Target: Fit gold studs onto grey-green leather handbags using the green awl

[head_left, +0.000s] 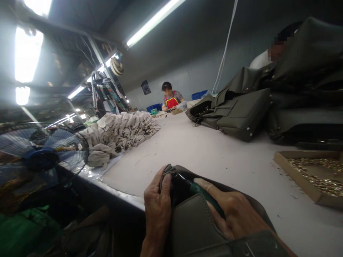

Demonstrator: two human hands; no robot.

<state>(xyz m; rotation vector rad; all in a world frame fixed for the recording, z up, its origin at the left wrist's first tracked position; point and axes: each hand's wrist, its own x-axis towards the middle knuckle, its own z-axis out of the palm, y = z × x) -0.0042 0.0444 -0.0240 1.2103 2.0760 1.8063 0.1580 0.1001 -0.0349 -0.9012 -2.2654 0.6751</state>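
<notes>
A dark olive-grey handbag [198,225] lies in front of me at the table's near edge, its mouth facing up. My left hand [158,203] is closed on the bag's far left corner, thumb on the near side and fingers behind. My right hand [233,207] grips a green-handled screwdriver [205,196] that reaches into the bag's opening. Its metal shaft points toward the corner under my left thumb. The tip is hidden in the dark inside of the bag.
A cardboard tray [297,178] of small gold metal fittings sits at right. Behind it, finished-looking dark bags [235,110] are piled up. Pale bundled pieces [120,132] line the left edge, near a blue fan [43,157]. A co-worker in a red apron [171,102] sits at the far end.
</notes>
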